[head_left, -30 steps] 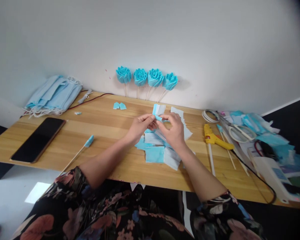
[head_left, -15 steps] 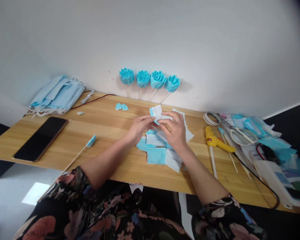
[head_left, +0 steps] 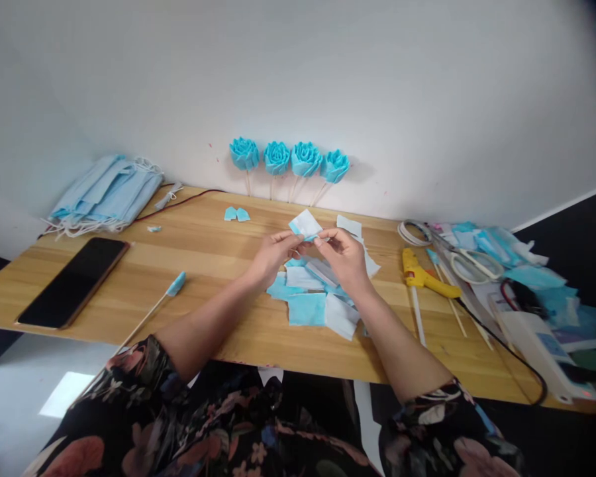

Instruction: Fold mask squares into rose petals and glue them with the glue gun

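Note:
Between my two hands is a small white-and-blue piece of mask fabric (head_left: 306,224), partly folded along its lower edges. My left hand (head_left: 273,257) pinches its lower left side. The fingertips of my right hand (head_left: 345,257) close on its lower right side. Beneath and in front of them lies a loose pile of cut blue and white fabric pieces (head_left: 306,309). Two small folded blue petals (head_left: 237,214) rest on the table to the left. A stick with a blue fabric tip (head_left: 176,284) lies by my left forearm.
Several blue fabric roses on sticks (head_left: 306,158) lean on the wall. At left are stacked face masks (head_left: 106,192) and a phone (head_left: 74,281). On the right lie a yellow glue gun (head_left: 427,278) with its cord, scissors (head_left: 474,265), a tape roll (head_left: 414,233) and fabric scraps (head_left: 536,276).
The fabric piece has turned, with a corner now pointing up. My right hand's fingers have moved down and in, closer to my left fingertips. The whole view has shifted slightly.

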Tool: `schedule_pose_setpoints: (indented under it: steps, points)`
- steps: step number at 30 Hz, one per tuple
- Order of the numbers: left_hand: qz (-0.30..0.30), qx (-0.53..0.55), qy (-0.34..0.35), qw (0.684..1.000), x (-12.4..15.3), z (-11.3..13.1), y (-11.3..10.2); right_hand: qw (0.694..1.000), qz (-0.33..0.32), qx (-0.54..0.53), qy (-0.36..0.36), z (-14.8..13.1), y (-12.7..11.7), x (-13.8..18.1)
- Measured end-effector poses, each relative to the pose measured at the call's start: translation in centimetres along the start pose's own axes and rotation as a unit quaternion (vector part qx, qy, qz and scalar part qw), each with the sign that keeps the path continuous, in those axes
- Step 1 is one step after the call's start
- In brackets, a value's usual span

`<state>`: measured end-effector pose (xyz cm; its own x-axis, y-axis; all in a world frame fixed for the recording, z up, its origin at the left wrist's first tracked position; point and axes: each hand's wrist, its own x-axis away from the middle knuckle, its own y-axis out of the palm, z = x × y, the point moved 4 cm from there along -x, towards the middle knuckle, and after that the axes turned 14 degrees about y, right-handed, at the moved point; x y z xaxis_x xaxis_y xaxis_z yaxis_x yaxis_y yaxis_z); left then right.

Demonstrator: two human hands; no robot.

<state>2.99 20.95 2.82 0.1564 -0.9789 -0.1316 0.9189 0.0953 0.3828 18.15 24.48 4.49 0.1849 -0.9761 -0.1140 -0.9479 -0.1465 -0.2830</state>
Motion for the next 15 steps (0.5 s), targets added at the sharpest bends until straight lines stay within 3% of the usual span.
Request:
schedule_pose_setpoints:
  steps: [10,15]
  points:
    - [-0.024,-0.079,0.037,0.996,0.03,0.29,0.33,1.000,0.026,-0.002,-0.009,-0.08,-0.06,-0.18]
    - [0.006,-0.104,0.037,0.994,0.14,0.48,-0.04,0.999,-0.009,-0.053,0.006,0.53,0.18,-0.35]
